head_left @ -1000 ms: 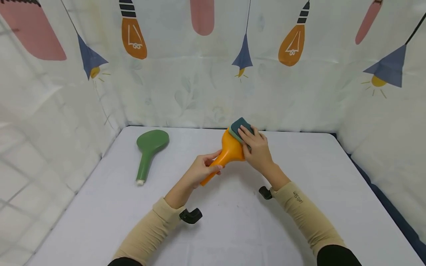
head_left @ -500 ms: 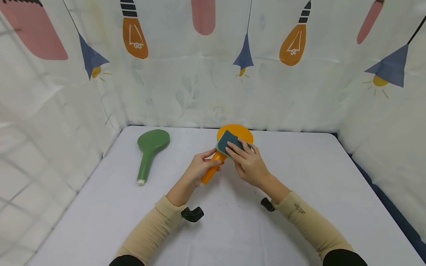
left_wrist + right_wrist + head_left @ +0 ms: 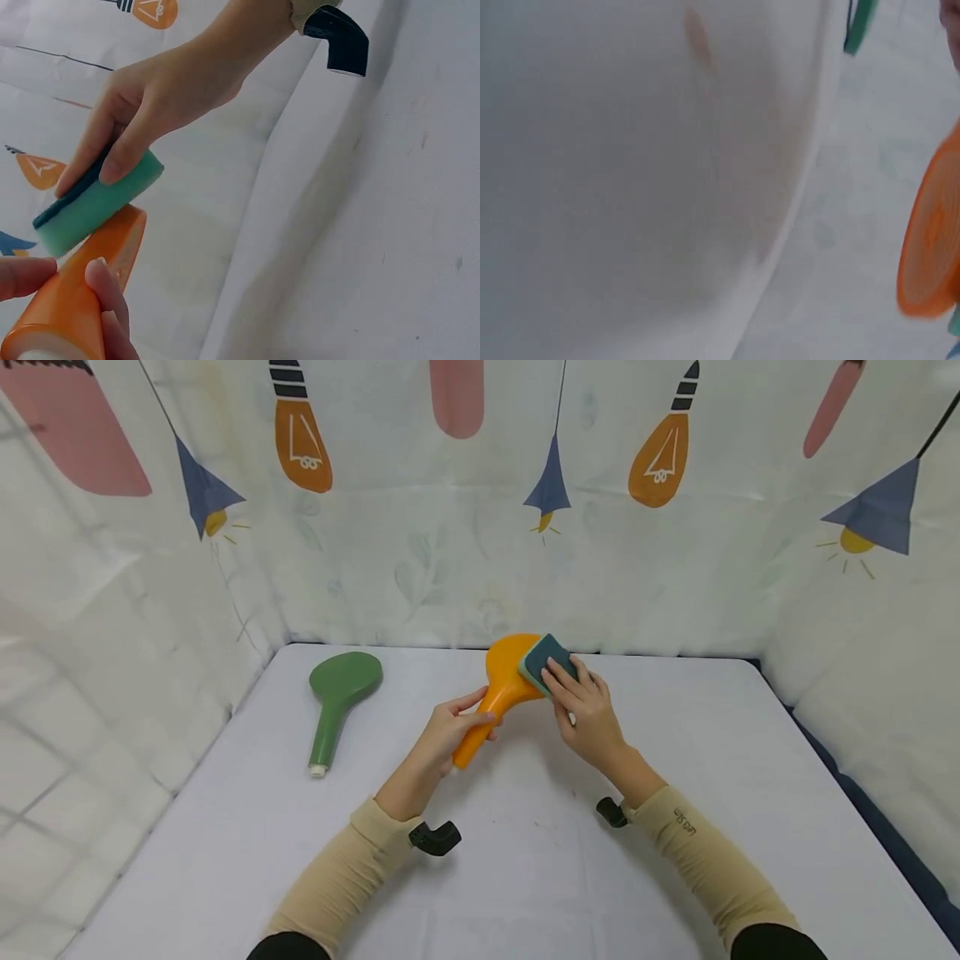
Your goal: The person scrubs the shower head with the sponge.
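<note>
My left hand (image 3: 435, 745) grips the handle of an orange shower head (image 3: 508, 662), thumb across the top. The head tilts up and away, raised over the table. Between the fingers and thumb of my right hand (image 3: 592, 720) is a sponge (image 3: 550, 660) with a dark teal scouring side and a mint-green foam side. Its foam lies against the right part of the shower head. In the left wrist view the foam (image 3: 112, 206) touches the orange surface, and a pale connector shows at the handle's end. The right wrist view catches the blurred round face of the shower head (image 3: 934, 232).
A green shower head (image 3: 345, 681) with a white connector lies on the white table (image 3: 517, 877), left of my hands. A printed fabric curtain (image 3: 465, 552) stands behind the table and along both sides. Black wrist mounts (image 3: 435, 839) stick out at the cuffs.
The sponge has moved from the upper right edge of the orange shower head down across its neck, then back to its right side. The shower head has been turned, then turned partly back.
</note>
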A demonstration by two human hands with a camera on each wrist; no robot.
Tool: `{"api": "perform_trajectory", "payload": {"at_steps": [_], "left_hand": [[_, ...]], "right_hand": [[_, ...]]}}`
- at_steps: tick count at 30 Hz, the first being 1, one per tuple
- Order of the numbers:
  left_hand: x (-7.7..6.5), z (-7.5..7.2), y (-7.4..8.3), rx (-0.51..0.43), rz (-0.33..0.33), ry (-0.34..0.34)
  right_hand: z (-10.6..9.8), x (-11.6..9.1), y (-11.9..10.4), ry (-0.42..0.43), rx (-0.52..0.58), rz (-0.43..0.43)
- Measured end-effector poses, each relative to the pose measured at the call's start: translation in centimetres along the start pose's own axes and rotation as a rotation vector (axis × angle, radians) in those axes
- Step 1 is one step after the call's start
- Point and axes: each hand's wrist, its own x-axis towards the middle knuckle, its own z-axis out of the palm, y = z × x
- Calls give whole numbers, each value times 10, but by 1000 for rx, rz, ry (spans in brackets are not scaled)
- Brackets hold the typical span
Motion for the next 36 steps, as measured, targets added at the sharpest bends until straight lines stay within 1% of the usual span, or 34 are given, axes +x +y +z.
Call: {"api": "perform_trajectory", "payload": {"at_steps": [4,5,7,10,13,16,19,24,27,31,33,36], "left_hand": [[3,3,-1,-78,-13,14],[3,3,-1,-95,-18,16],[3,4,-1,-116,-27,12],[2,3,0,-139,-39,9],[1,2,1,-147,-47,13],[0,2,2,-159,-62,18],[-1,1,2,-166,-72,13],[-1,2,2,-143,-48,-6],[-1,2,1,-136,-45,-10],[-1,3,1,-140,-50,-1],[-1,3,1,-132,-57,11],[-1,2,0,-96,-70,24]], "right_hand": [[6,-2,-13,-66,-36,-168],[7,-2,-14,-78,-47,-199],[5,-1,-12,-84,-65,-232],[-1,2,-1,-46,-69,-212],[-5,4,9,20,-58,-146],[-7,4,12,60,-35,-94],[-5,2,8,50,-13,-111],[-3,-3,-5,-28,-28,-209],[-7,-1,-4,-45,-48,-233],[-13,1,9,-18,-46,-204],[-15,1,14,12,-22,-165],[-18,-1,19,68,10,-91]]}}
